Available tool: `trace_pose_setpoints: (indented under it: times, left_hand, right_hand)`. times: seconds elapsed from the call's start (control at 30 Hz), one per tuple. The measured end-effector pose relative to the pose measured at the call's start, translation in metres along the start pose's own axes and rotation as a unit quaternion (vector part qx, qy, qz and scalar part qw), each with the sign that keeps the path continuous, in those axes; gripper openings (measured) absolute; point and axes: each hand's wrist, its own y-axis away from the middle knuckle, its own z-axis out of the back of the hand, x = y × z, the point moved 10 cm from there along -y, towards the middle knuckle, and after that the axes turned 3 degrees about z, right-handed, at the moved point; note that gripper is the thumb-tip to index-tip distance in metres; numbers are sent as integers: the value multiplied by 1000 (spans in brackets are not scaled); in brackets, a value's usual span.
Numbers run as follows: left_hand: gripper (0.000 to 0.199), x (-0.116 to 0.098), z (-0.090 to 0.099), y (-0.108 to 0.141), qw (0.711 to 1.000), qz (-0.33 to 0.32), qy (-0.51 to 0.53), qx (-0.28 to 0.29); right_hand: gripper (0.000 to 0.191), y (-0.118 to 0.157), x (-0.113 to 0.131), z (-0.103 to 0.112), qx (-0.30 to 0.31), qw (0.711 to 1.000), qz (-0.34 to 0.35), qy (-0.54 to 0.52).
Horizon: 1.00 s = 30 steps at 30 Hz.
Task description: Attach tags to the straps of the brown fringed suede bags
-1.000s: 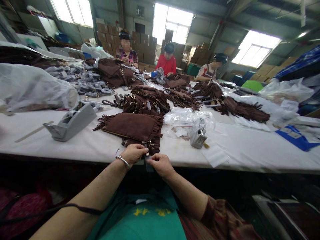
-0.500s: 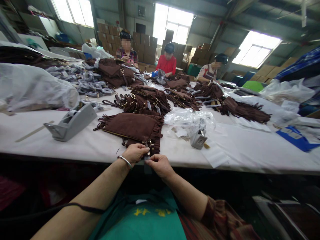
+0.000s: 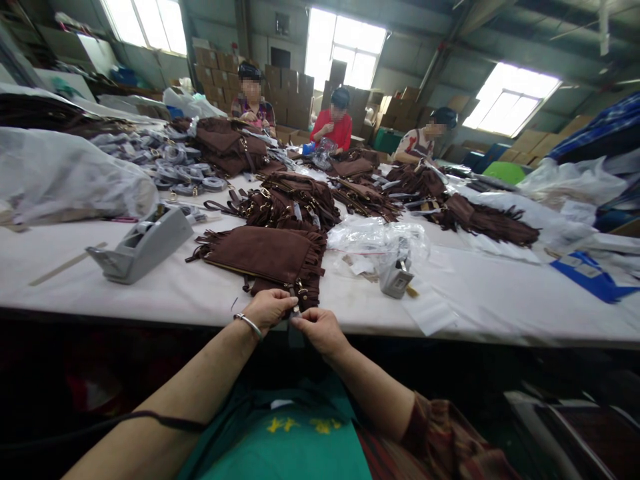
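Note:
A brown fringed bag (image 3: pixel 257 253) lies flat by the table's near edge, its zipper side toward me. From its near right corner a strap with gold-coloured metal hardware hangs over the edge. My left hand (image 3: pixel 270 310), with a silver bangle at the wrist, pinches this strap (image 3: pixel 296 311) close to the hardware. Just below and to the right, my right hand (image 3: pixel 320 330) pinches the strap's lower part, which looks wrapped in greyish film. The fingers hide much of the strap.
A grey tape dispenser (image 3: pixel 143 247) stands left on the white table (image 3: pixel 480 300), a smaller one (image 3: pixel 397 275) right beside clear plastic bags (image 3: pixel 360 235). Behind are piled brown fringed bags (image 3: pixel 295 200) and wrapped straps (image 3: pixel 173 167). Several people sit across the table.
Both my hands stay nearly in place on the strap. Across the table, the person in red has raised a hand toward the face.

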Motion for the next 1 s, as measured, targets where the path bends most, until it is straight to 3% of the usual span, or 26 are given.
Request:
trace_pose_setpoints:
  times: [0.43,0.67,1.0]
  left_hand:
    - [35,-3,1,3,1000,-12,-22,-14]
    - [40,2,3,3,1000,6,-22,7]
    - [35,4,6,2,998,43,-38,-20]
  right_hand:
    - [34,6,1,-6,8,999,-32,-44]
    - [38,5,-3,-6,8,996,-52,-68]
    - [37,-3,-4,-10,-5,992,-109,-63]
